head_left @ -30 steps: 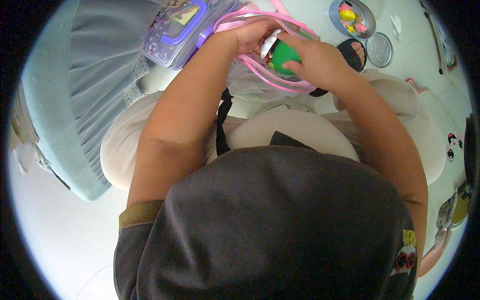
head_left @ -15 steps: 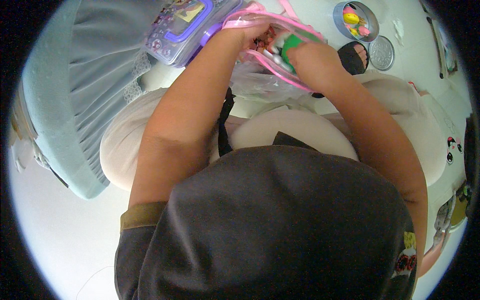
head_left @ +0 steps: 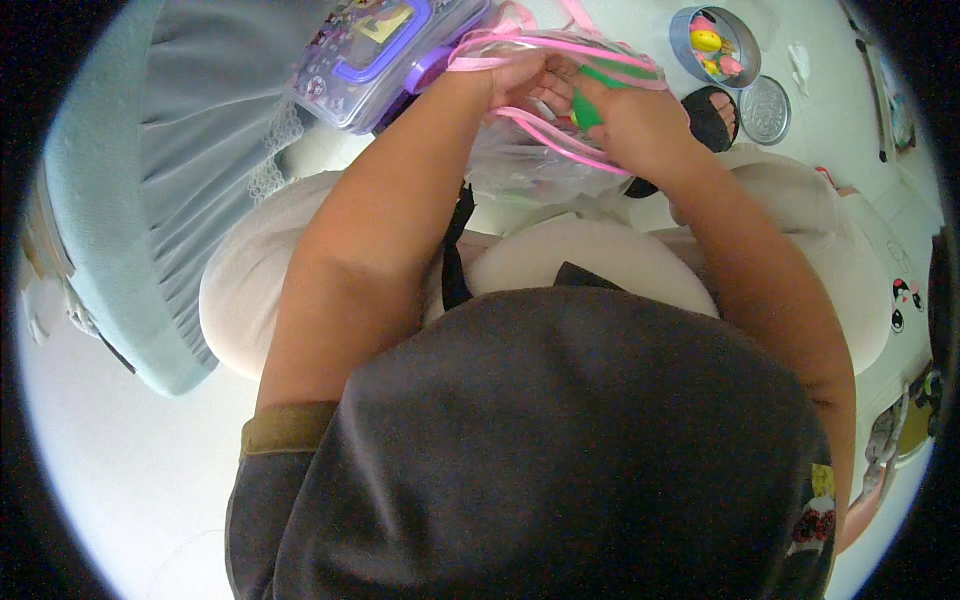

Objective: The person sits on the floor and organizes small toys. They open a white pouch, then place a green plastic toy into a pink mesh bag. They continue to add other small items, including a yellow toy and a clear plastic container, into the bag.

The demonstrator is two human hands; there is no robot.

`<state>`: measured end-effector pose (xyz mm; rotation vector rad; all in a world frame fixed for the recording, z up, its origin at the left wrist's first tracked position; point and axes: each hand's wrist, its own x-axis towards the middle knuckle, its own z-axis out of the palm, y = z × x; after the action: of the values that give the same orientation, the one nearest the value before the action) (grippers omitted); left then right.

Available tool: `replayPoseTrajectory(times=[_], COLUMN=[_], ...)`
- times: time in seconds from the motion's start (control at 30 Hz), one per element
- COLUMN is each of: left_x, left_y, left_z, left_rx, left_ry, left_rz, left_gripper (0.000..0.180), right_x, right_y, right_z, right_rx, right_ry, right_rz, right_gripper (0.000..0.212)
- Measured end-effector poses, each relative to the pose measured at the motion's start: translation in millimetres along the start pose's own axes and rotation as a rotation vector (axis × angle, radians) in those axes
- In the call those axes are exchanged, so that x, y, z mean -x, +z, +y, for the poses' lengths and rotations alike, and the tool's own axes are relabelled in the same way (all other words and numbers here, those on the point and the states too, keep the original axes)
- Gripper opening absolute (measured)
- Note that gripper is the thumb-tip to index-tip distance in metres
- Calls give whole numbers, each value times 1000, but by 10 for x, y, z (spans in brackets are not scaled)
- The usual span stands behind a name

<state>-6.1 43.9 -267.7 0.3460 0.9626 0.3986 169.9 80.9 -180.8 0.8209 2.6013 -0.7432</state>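
A clear plastic bag (head_left: 530, 165) with pink trim (head_left: 560, 148) stands in front of me, its mouth spread. My left hand (head_left: 535, 82) reaches into that mouth, palm showing, fingers apart and loosely bent; nothing shows in them. At the right side of the opening my right hand (head_left: 640, 122) is closed on a flat green piece (head_left: 588, 108), whose kind I cannot make out. Its fingertips are partly hidden. Most of what lies in the bag is covered by my hands and the cloudy plastic.
Left of the bag is a clear box (head_left: 350, 85) with a purple handle. Beyond my right hand stands a round tin (head_left: 683, 48) holding small colourful pieces, with its silver lid (head_left: 765, 110) beside it. A foot in a black sandal (head_left: 712, 118) rests close by. Grey pleated cloth (head_left: 210, 150) hangs at left.
My left hand has turned palm-up deeper in the bag, toward the green piece. The bag's mouth has narrowed, and the reddish and white contents seen before are now covered.
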Motion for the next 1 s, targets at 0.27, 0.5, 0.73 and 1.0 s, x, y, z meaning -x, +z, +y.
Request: replayPoseTrajectory(times=[0.27,0.5,0.73,1.0], left_x=[0,442,109,50], left_y=[-54,311,-173,-250], left_z=[52,386,-77,-187], left_rx=[-124,-592,-682,-715], left_ry=[-19,-95,-41,-67], left_rz=[560,838,736,704], left_gripper=[43,48,47,46], right_x=[-92,-95,-124,-130], right_y=[-3,-22,24,12], right_z=[19,36,62,102], right_rx=[141,98,79,16], right_ry=[129,181,175,143], right_rz=[-173,-172,-190,-135], right_gripper=[56,51,43,39])
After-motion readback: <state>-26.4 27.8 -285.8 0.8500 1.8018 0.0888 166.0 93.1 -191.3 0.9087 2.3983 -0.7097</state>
